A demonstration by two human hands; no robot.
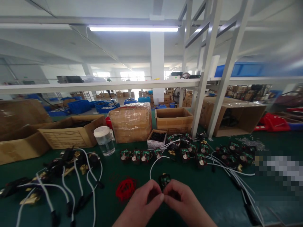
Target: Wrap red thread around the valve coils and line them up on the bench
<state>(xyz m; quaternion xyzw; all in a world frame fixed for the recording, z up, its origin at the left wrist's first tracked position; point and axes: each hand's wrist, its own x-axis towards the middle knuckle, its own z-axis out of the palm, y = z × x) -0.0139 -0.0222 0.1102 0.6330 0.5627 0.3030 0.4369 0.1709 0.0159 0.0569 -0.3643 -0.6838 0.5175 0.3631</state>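
My left hand (147, 201) and my right hand (181, 199) meet fingertip to fingertip low in the middle of the view. Each pinches with thumb and forefinger; whatever is between the fingertips is too small or hidden to name. Just beyond them lies a small black housing with a green circuit board (165, 179), partly covered by my fingers. A white cable (151, 165) curves up behind my left hand. Left of that hand is a heap of thin red loops (126, 188) on the green bench top (139, 217).
Similar housings with circuit boards (136, 156) line the back. Black parts with brass fittings and white cables (63, 170) crowd the left; more cables (234, 173) lie right. Behind are a lidded jar (104, 143), a box of black pieces (157, 138), cartons (130, 123) and a metal post (204, 69).
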